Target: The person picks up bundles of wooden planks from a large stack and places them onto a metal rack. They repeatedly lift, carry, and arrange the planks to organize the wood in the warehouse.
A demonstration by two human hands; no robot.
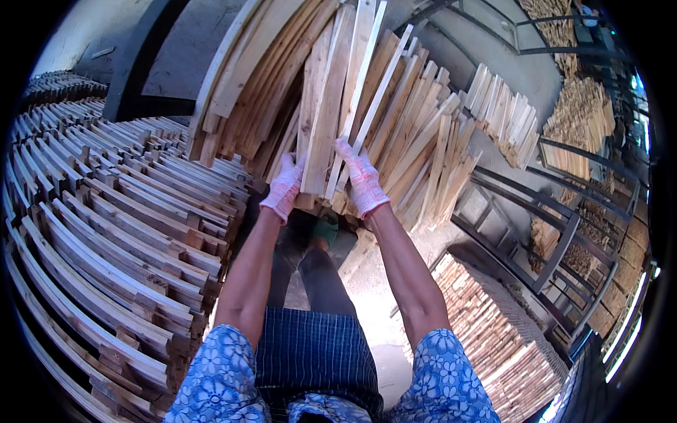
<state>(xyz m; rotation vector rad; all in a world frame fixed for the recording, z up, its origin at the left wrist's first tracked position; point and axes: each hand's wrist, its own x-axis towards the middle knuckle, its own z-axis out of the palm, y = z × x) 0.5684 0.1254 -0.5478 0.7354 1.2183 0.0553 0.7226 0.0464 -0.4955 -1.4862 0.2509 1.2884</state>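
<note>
Both my hands wear pale pinkish-white knit gloves. My left hand (285, 186) is closed on the left edge of a wooden board (327, 120), close to its near end. The fingers under the board are hidden. With thumb on top, my right hand (362, 180) grips narrow wooden strips (371, 88) just right of that board. How many it holds I cannot tell. The board and strips point away from me, over a large heap of loose wooden slats (405, 113). More long boards (261, 63) lean in a bundle to the left.
Layered stacks of spaced slats (127, 247) fill the left side. A tight stack of wood (493, 345) stands at the lower right. Dark metal frames (564, 254) run along the right, with more wood piles (582, 120) behind. A dark post (137, 63) rises at the upper left.
</note>
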